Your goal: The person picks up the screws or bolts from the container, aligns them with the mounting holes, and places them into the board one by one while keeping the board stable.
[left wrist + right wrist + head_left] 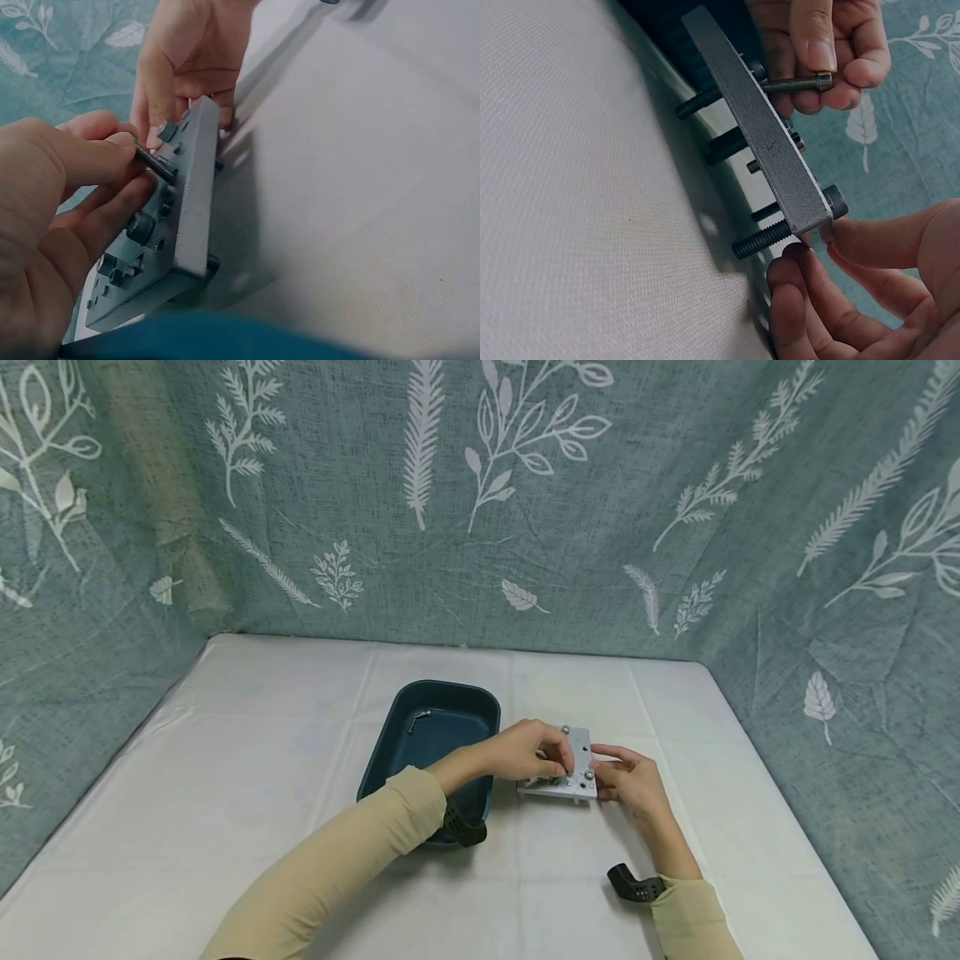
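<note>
A silver metal plate (578,742) is raised above the white cloth, with several bolts through it whose threaded ends stick out underneath. My left hand (531,750) pinches a long bolt (799,83) by its head between thumb and fingers. The bolt's threaded end meets the plate's top face; whether it has entered a hole is unclear. At the plate's right edge, my right hand (634,783) grips a corner, thumb on the upper side and fingers below. Bolt heads (140,227) stand up from the plate near my left fingers.
A dark blue tray (372,766) stands left of the plate, under my left forearm. Inside it lies a small loose bolt (417,720). White cloth (225,793) covers the table, and a green leaf-patterned curtain (360,493) hangs around its back and sides.
</note>
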The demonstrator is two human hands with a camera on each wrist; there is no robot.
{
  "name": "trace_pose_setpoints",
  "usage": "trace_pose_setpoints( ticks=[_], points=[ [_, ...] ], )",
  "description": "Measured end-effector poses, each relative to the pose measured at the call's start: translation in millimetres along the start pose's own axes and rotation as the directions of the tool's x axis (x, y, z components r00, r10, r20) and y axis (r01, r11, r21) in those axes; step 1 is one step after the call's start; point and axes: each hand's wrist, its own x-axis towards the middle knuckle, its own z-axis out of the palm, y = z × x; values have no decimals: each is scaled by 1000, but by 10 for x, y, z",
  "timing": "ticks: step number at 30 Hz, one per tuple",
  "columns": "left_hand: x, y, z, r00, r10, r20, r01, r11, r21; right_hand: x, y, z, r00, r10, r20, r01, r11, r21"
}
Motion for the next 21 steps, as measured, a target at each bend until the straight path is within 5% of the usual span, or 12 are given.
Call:
trace_pose_setpoints(
  ticks=[21],
  points=[
    [1, -38, 11, 999, 18, 35, -20, 997, 79, -32, -29, 4, 1000, -9, 7, 9, 1000, 12]
  ],
)
